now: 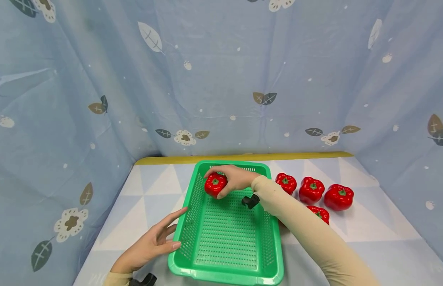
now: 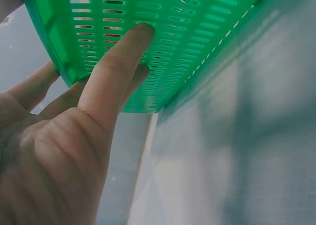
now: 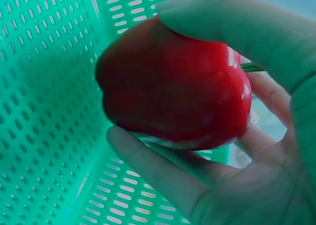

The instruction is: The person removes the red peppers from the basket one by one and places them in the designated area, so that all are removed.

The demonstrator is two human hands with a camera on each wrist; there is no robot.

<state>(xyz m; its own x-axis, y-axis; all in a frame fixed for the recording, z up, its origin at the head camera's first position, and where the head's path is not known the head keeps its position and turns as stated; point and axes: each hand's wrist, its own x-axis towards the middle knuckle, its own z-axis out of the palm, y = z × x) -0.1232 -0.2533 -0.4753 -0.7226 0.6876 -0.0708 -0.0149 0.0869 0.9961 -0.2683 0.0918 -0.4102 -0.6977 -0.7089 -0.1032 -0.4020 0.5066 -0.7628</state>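
My right hand (image 1: 236, 178) grips a red bell pepper (image 1: 215, 184) between thumb and fingers, over the far left part of a green perforated basket (image 1: 225, 275). In the right wrist view the pepper (image 3: 173, 86) lies on its side in the grasp, its green stem toward the palm, with the basket's slotted walls around it. My left hand (image 1: 153, 240) is at the basket's left side, fingers extended. Up close in the left wrist view, thumb and fingers of the left hand (image 2: 64, 141) touch the slotted outer wall (image 2: 163, 42) and rim.
Right of the basket stand several more red bell peppers (image 1: 311, 190), one partly hidden behind my right sleeve (image 1: 307, 234). The table cover (image 1: 153, 178) is patterned with pale triangles. A blue leaf-printed curtain (image 1: 221, 79) encloses the back and sides.
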